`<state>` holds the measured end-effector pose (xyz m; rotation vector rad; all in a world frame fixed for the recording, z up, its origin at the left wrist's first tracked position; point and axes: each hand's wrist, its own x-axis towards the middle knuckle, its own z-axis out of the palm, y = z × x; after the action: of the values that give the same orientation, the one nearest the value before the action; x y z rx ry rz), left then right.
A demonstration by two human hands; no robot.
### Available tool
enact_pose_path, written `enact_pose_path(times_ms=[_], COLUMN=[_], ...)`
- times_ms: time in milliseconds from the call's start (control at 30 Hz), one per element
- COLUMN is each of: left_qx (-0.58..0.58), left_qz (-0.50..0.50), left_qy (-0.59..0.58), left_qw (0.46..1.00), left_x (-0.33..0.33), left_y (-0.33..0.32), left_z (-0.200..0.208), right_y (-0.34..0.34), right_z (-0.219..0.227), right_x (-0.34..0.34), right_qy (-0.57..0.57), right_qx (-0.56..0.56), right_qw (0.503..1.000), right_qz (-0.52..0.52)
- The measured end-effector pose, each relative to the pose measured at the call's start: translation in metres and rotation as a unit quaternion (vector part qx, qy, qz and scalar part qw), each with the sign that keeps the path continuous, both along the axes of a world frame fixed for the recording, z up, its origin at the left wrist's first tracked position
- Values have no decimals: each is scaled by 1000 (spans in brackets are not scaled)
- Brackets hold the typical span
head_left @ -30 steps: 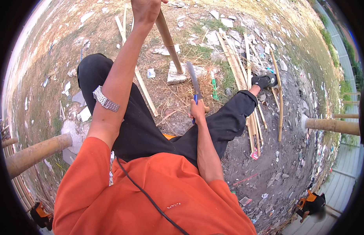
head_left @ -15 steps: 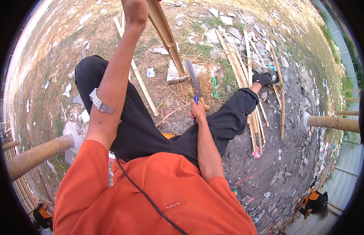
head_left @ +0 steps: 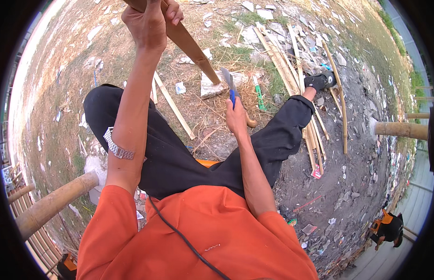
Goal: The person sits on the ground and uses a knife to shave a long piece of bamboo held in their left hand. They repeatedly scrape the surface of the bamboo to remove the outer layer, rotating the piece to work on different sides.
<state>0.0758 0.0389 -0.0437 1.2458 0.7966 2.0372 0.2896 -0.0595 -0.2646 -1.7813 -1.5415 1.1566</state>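
Observation:
My left hand [head_left: 149, 25] is wrapped round a bamboo strip [head_left: 189, 46], high up at the top of the view. The strip slants down, its lower end at a pale, flaky block [head_left: 211, 87] on the ground. My right hand [head_left: 236, 117] is closed round a blue-handled knife [head_left: 232, 97], pointing away from me close to the strip's foot. Behind that hand lies a large blade with a curved wooden handle [head_left: 250, 122]; the knife and my fingers partly cover it. Just right of it is a green tool [head_left: 259, 94], perhaps a cutter.
Long bamboo strips [head_left: 278, 65] lie in a bundle beside my outstretched right foot [head_left: 322, 80]. Another strip [head_left: 175, 106] lies between my knees. Thick bamboo poles [head_left: 58, 203] stand at left and right. Broken shards and litter cover the ground. A person [head_left: 387, 228] is at the lower right.
My left hand has come lower into view, and the bamboo strip is turned more edge-on. My right hand has moved forward, bringing the blue-handled knife nearer the strip's foot.

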Motion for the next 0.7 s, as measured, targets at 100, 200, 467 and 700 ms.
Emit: enact_pose_path(times_ms=[100,200,467,700], left_qx=[1,-13,23,14], left_qz=[-10,-16,-71,-98], left_qy=[75,66,76,136], left_qw=[997,998,994,986], left_x=[3,19,14,15], left_y=[-7,-16,-36,-68], left_z=[0,11,-9,-12], right_y=[4,2,2,-1], right_z=[3,6,67,54], right_x=[-10,-14,-37,-63], right_qy=[36,63,90,58], right_qx=[16,9,34,31], right_qw=[999,997,995,998], right_qz=[-17,-39,11,21])
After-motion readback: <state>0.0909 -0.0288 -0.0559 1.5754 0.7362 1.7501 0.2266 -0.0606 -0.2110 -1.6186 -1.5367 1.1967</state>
